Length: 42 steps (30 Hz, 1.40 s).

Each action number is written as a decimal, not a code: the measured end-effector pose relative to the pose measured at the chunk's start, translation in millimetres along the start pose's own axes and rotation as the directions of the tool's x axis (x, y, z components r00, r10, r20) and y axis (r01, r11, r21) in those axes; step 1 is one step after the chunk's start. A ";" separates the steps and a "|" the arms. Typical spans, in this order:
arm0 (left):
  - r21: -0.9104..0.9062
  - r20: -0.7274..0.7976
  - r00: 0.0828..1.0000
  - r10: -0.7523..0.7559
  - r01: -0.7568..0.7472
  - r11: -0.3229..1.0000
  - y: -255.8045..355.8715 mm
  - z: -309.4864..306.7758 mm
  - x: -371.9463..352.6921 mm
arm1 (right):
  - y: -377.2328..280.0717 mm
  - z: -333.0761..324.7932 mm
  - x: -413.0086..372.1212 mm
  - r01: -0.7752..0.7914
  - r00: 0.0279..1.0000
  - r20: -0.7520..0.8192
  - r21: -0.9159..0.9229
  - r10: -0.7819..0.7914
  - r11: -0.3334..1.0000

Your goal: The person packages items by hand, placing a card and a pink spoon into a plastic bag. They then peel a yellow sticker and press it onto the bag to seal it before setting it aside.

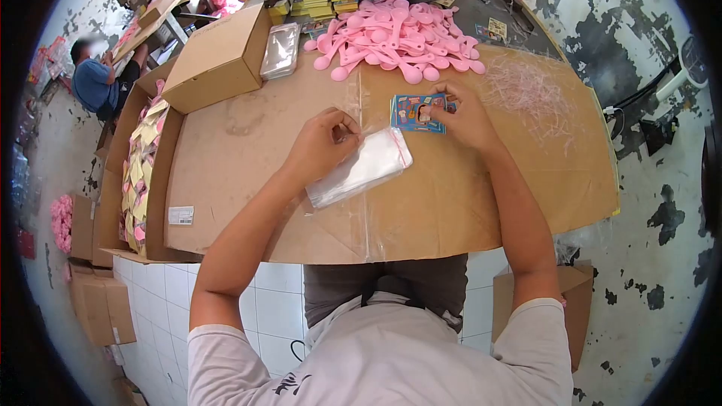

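The left hand (pixel 322 147) has its fingers pinched together on the top edge of the bags (pixel 365 169), a clear stack lying mid-table on the cardboard (pixel 248 180). The right hand (pixel 468 116) is clamped on the edge of the card (pixel 410 114), which lies flat just beyond the bags. Pink spoons (pixel 398 37) are heaped farther back.

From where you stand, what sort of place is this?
Probably a small packing workshop: a heap of pink spoons, a stack of clear bags pinched by the left hand, a printed card in the right hand, and boxes around the table.
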<state>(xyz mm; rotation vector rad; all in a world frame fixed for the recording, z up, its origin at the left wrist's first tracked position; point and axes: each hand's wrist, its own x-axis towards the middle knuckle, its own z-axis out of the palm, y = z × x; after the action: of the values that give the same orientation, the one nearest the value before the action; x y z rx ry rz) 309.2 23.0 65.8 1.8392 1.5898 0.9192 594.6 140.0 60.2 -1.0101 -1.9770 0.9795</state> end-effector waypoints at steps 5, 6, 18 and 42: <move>-0.609 0.022 0.999 -0.032 0.039 0.793 -10.9 2.7 0.2 | -8.1 -2.2 -2.7 -0.060 0.995 0.094 0.222 0.040 0.973; -0.603 0.038 0.997 -0.062 0.072 0.794 -5.2 0.1 -0.7 | -8.6 2.9 -3.7 -0.075 0.995 0.089 0.344 0.047 0.936; -0.219 -0.066 0.997 0.041 -0.054 0.974 2.6 6.9 -6.9 | -28.9 29.3 -24.9 0.004 0.987 0.133 0.552 -0.093 0.834; -0.674 0.056 0.997 -0.046 0.072 0.735 14.9 -3.7 -10.6 | -33.1 30.7 -19.8 0.052 0.997 -0.081 0.493 -0.014 0.869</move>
<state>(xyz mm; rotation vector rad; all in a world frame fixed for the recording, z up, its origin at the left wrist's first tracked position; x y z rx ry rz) 314.7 10.0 77.9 1.2603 1.0607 1.2248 567.1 100.0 69.2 -0.7052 -1.5521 1.3210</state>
